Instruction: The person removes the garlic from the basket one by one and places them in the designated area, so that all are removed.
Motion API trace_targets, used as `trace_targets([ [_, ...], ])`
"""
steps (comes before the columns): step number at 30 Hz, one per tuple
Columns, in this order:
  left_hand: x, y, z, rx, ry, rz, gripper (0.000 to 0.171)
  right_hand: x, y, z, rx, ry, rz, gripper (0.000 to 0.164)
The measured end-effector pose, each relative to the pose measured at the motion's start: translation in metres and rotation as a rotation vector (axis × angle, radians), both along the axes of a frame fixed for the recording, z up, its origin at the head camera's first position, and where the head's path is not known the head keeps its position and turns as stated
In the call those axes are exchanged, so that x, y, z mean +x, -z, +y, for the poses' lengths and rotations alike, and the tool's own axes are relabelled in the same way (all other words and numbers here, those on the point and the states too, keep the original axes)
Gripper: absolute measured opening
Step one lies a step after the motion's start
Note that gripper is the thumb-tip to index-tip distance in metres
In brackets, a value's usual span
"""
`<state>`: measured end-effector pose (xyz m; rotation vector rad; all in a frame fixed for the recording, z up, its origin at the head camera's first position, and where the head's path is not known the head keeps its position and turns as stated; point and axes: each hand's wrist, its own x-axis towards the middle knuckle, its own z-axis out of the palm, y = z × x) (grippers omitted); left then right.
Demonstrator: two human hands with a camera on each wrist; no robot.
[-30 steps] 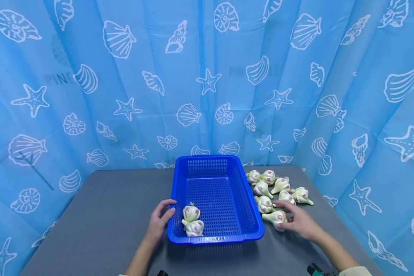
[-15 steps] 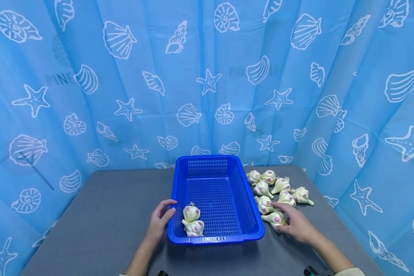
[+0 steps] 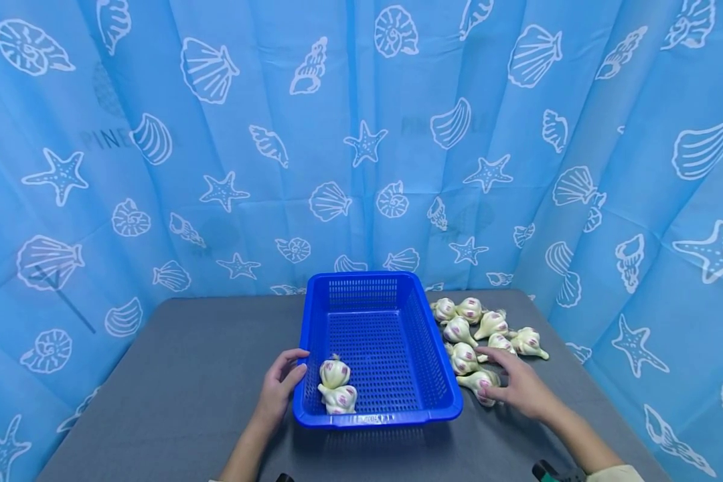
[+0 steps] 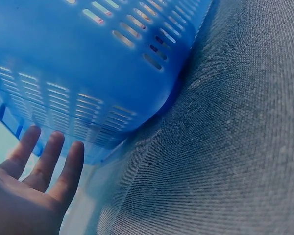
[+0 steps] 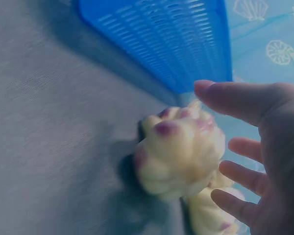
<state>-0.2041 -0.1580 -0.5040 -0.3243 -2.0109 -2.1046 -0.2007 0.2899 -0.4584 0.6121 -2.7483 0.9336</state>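
Observation:
A blue plastic basket point(image 3: 376, 418) stands on the grey table, with two garlic bulbs point(image 3: 335, 373) in its near left corner. My left hand point(image 3: 275, 388) touches the basket's left rim with its fingertips and thumb. In the left wrist view, three fairly straight fingers point(image 4: 71, 171) of that hand show beside the slotted wall. My right hand point(image 3: 521, 388) is spread over the nearest garlic bulb point(image 3: 477, 381), just right of the basket. The right wrist view shows the thumb and fingers apart, beside that bulb point(image 5: 179, 152) and not curled round it.
Several more garlic bulbs point(image 3: 493, 324) lie in a loose group along the basket's right side. The grey cloth-covered table point(image 3: 217, 361) extends to the left. A blue curtain point(image 3: 361, 221) with white shell prints hangs behind the table and along both sides.
My right hand has shifted slightly left over the nearest garlic bulb, then a little back and away. That bulb has moved a touch left. The left hand and basket look unmoved.

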Motion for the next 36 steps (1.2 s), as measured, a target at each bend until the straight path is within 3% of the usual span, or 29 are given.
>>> trace_targets([
  [9,0.001,0.000,0.001,0.013,0.006,0.025,0.025,-0.011,-0.031,-0.010,-0.014,-0.003,0.041,0.059],
  [15,0.000,0.000,0.000,0.004,-0.002,0.014,0.025,-0.024,-0.053,-0.026,-0.060,-0.065,0.105,0.056],
  [23,0.000,0.001,0.000,0.009,0.002,-0.013,0.026,-0.040,-0.070,-0.051,-0.106,-0.120,0.034,0.054],
  [29,-0.001,0.000,0.002,0.018,0.010,0.016,0.026,-0.052,-0.075,-0.071,-0.188,-0.178,-0.067,0.054],
  [36,0.001,-0.001,0.002,0.014,0.008,0.001,0.027,-0.066,-0.077,-0.098,-0.233,-0.213,-0.184,0.060],
])
